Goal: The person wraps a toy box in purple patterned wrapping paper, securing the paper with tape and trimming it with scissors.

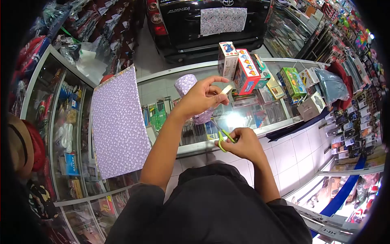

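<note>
Over the glass counter, my left hand [201,97] has its fingers curled around a small cream-coloured roll of tape [226,90]. Below and behind that hand is a parcel wrapped in purple flowered paper [186,83]; my hand covers its middle, so its full shape is hidden. Close to the counter's front edge, my right hand [243,144] grips scissors [222,142] by their lime-green handles. Their blades point up and left towards the lower end of the parcel. A large sheet of purple flowered wrapping paper [120,124] lies to the left.
Upright boxes [247,72] stand on the glass counter [162,77] beyond my left hand, with a green toy box [292,82] and a plastic-wrapped bundle [333,85] farther right. Behind the counter is a parked black car [185,28]. Glass display cases [77,122] line the left.
</note>
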`<state>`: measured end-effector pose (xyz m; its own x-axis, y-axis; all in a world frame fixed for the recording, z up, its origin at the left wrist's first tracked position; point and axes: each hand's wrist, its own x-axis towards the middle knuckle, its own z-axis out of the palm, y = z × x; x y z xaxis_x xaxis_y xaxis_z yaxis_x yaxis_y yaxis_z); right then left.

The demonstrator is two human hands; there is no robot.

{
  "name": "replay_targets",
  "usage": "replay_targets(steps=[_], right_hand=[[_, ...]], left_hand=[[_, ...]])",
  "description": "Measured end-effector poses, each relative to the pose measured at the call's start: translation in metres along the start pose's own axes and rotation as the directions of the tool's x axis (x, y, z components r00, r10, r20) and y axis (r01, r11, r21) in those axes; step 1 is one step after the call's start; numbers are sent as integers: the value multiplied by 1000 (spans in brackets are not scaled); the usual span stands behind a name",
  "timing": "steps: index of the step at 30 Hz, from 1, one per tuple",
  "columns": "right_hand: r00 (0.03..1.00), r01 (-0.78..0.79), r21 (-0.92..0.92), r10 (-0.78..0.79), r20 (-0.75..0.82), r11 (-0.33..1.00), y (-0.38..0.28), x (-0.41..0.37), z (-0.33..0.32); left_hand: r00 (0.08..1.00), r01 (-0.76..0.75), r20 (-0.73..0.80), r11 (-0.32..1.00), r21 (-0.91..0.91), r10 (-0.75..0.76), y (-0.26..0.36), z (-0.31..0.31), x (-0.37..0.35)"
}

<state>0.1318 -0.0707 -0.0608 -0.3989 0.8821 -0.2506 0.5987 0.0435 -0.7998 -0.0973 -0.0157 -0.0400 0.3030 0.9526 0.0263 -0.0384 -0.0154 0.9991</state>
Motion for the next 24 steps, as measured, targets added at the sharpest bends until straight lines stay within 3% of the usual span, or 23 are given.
replay_targets(steps=[6, 24], right_hand=[[996, -71, -3, 71, -47, 997, -8, 17, 8], [1000, -16, -112, 15, -14, 994, -23, 34, -1]], left_hand=[[1000, -8, 18, 1000, -6, 8, -4, -1, 2], [1000, -19, 19, 1000, 11, 18, 0, -2, 2]])
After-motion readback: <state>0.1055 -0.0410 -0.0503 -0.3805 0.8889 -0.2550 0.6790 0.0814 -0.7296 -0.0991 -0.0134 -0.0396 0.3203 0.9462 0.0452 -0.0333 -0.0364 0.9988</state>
